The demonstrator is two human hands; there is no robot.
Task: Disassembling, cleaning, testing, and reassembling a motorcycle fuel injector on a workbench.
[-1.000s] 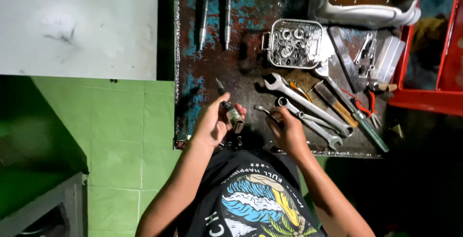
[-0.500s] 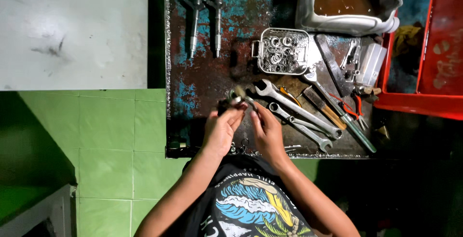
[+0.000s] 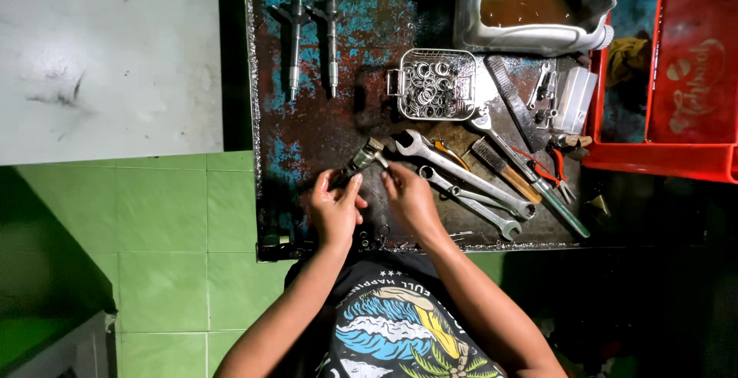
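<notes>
both hands on a small metal injector part (image 3: 360,161) near the front edge of the surface (image 3: 323,128).
left hand (image 3: 335,210) grip closed around its body, right hand (image 3: 409,197) fingertips pinch its tip. wrenches (image 3: 461,174) just right of it; wire basket of rings (image 3: 435,83) behind; two injectors (image 3: 311,39) at back left corner.

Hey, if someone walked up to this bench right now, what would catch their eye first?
Probably the two hands at the near edge: the left hand holds a small metal part while the right hand touches its tip. Next, the row of wrenches fanned out to the right, the wire basket of rings above them, and the red crate at far right.
</notes>
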